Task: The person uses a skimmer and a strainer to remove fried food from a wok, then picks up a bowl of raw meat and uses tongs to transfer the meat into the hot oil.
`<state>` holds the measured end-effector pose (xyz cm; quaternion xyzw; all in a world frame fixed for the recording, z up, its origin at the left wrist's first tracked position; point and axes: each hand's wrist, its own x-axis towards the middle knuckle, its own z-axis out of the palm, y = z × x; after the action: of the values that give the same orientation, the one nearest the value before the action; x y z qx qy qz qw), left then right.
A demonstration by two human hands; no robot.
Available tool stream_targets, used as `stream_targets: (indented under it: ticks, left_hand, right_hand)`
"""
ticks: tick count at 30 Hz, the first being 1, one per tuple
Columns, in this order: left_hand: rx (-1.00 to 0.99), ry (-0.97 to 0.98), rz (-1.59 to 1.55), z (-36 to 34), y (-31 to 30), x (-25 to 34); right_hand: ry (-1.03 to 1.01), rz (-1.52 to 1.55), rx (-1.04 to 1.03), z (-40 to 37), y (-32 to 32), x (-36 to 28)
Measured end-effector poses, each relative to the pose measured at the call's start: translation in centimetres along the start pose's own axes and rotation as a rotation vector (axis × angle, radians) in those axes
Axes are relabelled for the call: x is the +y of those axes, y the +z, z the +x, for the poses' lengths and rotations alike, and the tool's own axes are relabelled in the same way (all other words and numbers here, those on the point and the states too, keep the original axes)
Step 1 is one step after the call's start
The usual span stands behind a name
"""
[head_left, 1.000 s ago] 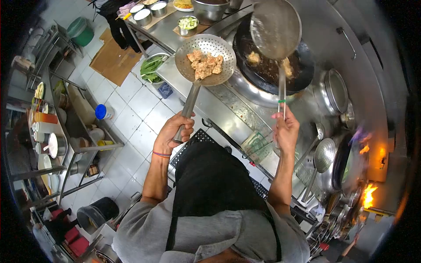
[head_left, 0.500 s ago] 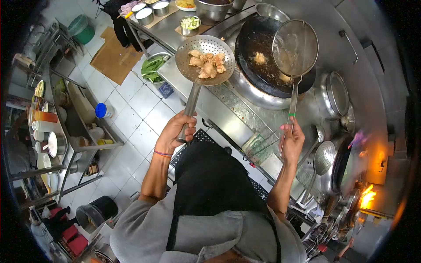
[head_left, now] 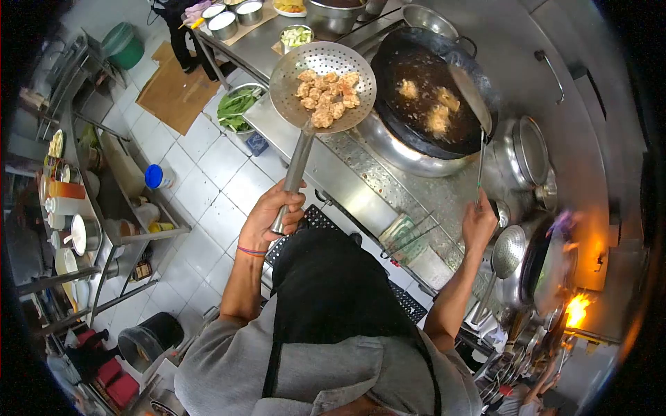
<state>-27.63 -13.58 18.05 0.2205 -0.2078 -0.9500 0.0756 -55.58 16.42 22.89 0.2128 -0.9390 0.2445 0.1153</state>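
My left hand [head_left: 275, 211] is closed round the handle of a large perforated skimmer [head_left: 286, 83], held level left of the wok. Several fried, browned pieces, looking like chicken [head_left: 326, 97], lie in its bowl. In my right hand [head_left: 479, 223] is the thin handle of a fine-mesh strainer [head_left: 472, 100], tipped on edge at the right side of the black wok [head_left: 388, 114]. Dark bubbling oil [head_left: 427, 69] fills the wok, and a few golden pieces [head_left: 438, 119] float in it near the strainer.
Flames [head_left: 577, 310] burn at a stove on the right, close to another wok [head_left: 534, 267] and a second skimmer [head_left: 510, 251]. Bowls of ingredients [head_left: 297, 36] stand on the far counter. A person in dark trousers [head_left: 182, 41] stands beyond it. Greens [head_left: 240, 107] fill a low container.
The strainer has turned from flat over the wok to edge-on, at the right. More floating pieces show in the oil. My left hand's skimmer has shifted slightly up and left, still carrying its pieces.
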Motion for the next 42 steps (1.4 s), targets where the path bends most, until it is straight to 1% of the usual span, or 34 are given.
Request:
stream_targets:
  ticks: [2, 5, 7, 8, 10, 11, 12, 14, 15, 17, 18, 20, 21, 23, 24, 26, 27, 28, 29, 30, 32, 34, 36, 38, 40, 41, 42]
  left_hand:
    - [-0.012, -0.002, -0.006, -0.1, -0.2, 0.0]
    - [-0.031, -0.005, -0.035, -0.1, -0.7, 0.0]
    - [-0.124, -0.017, -0.096, -0.1, -1.3, 0.0]
    - [-0.124, -0.015, -0.097, 0.2, -1.8, -0.1]
    - [-0.208, -0.123, -0.462, 0.7, -2.9, -0.6]
    - [-0.149, -0.100, -0.351, 1.1, -2.2, -1.4]
    - [-0.087, -0.118, -0.217, 1.5, -1.8, -1.7]
    - [-0.083, -0.110, -0.151, 1.9, -2.6, -1.4]
    - [-0.088, -0.105, -0.154, 2.1, -2.8, -1.5]
    - [-0.073, -0.085, -0.125, 2.1, -3.2, -1.8]
    - [-0.070, -0.093, -0.123, 2.2, -3.4, -1.7]
    - [-0.049, -0.086, -0.099, 2.5, -3.6, -1.4]
    - [-0.050, -0.090, -0.099, 2.4, -3.5, -1.4]
    - [-0.013, -0.042, 0.045, 1.9, -3.1, -1.3]
    - [-0.019, -0.050, 0.048, 1.9, -3.2, -1.6]
    - [0.033, -0.033, 0.176, 1.9, -3.5, -2.0]
    - [0.061, -0.050, 0.209, 2.5, -3.6, -1.7]
    - [0.062, -0.062, 0.211, 3.2, -3.6, -1.4]
    - [0.063, -0.073, 0.130, 4.1, -3.3, -1.0]
    - [0.061, -0.082, 0.048, 4.7, -3.0, -0.8]
    - [0.028, -0.091, 0.041, 5.6, -3.5, -0.6]
    - [-0.044, -0.169, -0.111, 7.2, -6.2, -0.4]
    - [-0.028, -0.167, -0.102, 8.9, -8.0, 0.0]
    - [-0.131, -0.194, -0.116, 10.0, -8.5, 0.9]
    - [-0.027, -0.200, -0.162, 9.9, -7.9, 1.2]
    - [0.020, -0.189, -0.096, 9.9, -8.1, 1.1]
    - [0.014, -0.197, -0.088, 9.9, -8.2, 0.8]
  right_hand:
    - [-0.032, -0.074, -0.038, 0.8, 0.0, 0.2]
    - [-0.054, -0.145, -0.058, 1.5, 1.6, 2.5]
    - [-0.042, -0.174, -0.077, 1.5, 2.1, 3.3]
    - [-0.030, -0.204, -0.096, 1.6, 2.3, 3.4]
    - [-0.041, -0.239, -0.118, 1.7, 2.2, 3.8]
    - [-0.048, -0.272, -0.147, 1.3, 2.3, 3.9]
    - [-0.051, -0.266, -0.146, 1.2, 2.4, 3.8]
    - [-0.057, -0.177, -0.116, 0.7, 1.9, 3.9]
    - [-0.064, -0.179, -0.112, 0.6, 1.7, 4.2]
    - [-0.176, -0.303, 0.039, -0.6, 1.5, 4.8]
    - [-0.168, -0.305, 0.035, -1.3, 1.3, 4.9]
    - [-0.221, -0.267, 0.151, -2.5, 0.7, 4.3]
    - [-0.218, -0.270, 0.151, -2.9, 0.4, 4.1]
    - [-0.237, -0.244, 0.227, -3.9, -0.1, 3.9]
    - [-0.228, -0.250, 0.231, -4.3, -0.6, 3.7]
    - [-0.191, -0.200, 0.310, -5.2, -1.1, 3.4]
    - [-0.177, -0.205, 0.306, -6.2, -1.1, 3.1]
    - [-0.155, -0.180, 0.241, -7.3, -1.0, 2.7]
    - [-0.138, -0.156, 0.179, -8.2, -1.0, 2.3]
    - [-0.135, -0.165, 0.180, -9.1, -0.7, 1.9]
    - [0.013, 0.022, 0.102, -11.4, 0.6, 1.1]
    - [0.206, 0.030, 0.030, -13.3, 1.2, 0.7]
    - [0.122, -0.008, 0.053, -14.6, 1.1, 0.2]
    - [0.282, 0.026, 0.039, -15.1, 0.4, -1.1]
    - [0.329, -0.013, 0.110, -16.3, -0.1, 0.8]
    - [0.340, -0.025, 0.151, -16.8, 0.2, 1.9]
    - [0.404, 0.009, 0.238, -17.4, 0.4, 3.2]
